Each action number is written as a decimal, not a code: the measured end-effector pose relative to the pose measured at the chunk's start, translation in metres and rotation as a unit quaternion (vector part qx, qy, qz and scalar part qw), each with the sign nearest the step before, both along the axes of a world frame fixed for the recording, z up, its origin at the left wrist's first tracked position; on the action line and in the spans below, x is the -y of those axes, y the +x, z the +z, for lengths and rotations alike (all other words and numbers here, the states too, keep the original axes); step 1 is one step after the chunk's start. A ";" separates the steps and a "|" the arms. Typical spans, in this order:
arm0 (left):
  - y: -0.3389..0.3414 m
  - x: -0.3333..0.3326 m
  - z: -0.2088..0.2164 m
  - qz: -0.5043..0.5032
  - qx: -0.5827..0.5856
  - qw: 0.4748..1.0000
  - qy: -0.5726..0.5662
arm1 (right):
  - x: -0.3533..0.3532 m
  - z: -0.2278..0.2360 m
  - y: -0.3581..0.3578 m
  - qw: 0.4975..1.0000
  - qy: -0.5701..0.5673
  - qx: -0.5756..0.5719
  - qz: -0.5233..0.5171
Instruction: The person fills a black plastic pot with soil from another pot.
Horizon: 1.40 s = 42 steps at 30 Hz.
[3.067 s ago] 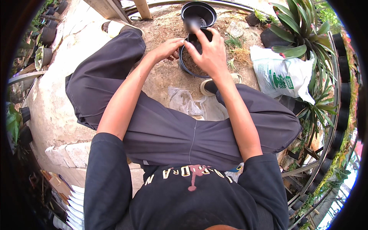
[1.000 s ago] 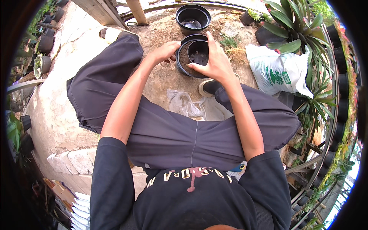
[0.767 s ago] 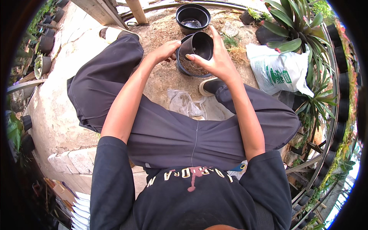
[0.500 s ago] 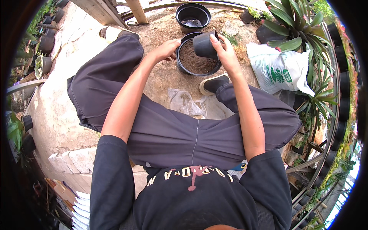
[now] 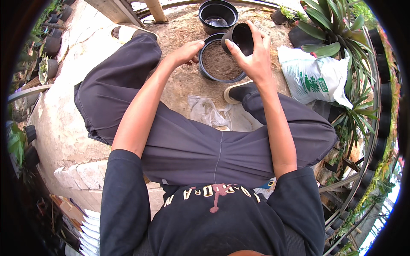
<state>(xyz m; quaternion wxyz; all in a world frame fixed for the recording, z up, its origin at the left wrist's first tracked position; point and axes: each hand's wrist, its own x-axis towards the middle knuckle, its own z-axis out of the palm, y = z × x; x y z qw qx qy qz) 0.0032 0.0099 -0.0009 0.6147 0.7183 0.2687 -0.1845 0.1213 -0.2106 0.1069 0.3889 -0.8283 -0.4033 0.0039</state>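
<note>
My right hand (image 5: 257,59) is wrapped around a small black plant pot (image 5: 242,39), thumb on one side and fingers on the other. That pot is tilted over the right edge of a larger black pot (image 5: 224,81), and its dark mouth faces up toward me. Brown soil (image 5: 218,62) lies inside the larger pot, which stands on the ground. At its left rim, my left hand (image 5: 186,53) has its fingers closed on the edge; the fingertips are partly hidden.
Behind stands another black pot (image 5: 217,17). A white sack with a green print (image 5: 314,77) lies at the right, beside a long-leaved plant (image 5: 326,30). Clear crumpled plastic (image 5: 207,110) lies between my legs. Wooden posts (image 5: 115,13) rise at the far left.
My right hand has turned the small pot so its mouth now shows, and shifted it slightly right and away. The soil surface looks paler. My left hand stays at the rim.
</note>
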 end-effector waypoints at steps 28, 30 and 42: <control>-0.004 0.002 0.000 0.016 0.012 1.000 -0.011 | -0.021 -0.020 -0.007 0.993 0.034 0.112 0.018; -0.003 0.003 -0.001 0.012 0.024 1.000 -0.014 | -0.015 -0.041 -0.012 0.993 0.007 0.109 0.054; -0.005 0.003 0.004 0.027 0.037 0.998 -0.034 | -0.013 -0.059 -0.015 0.987 -0.113 0.098 0.060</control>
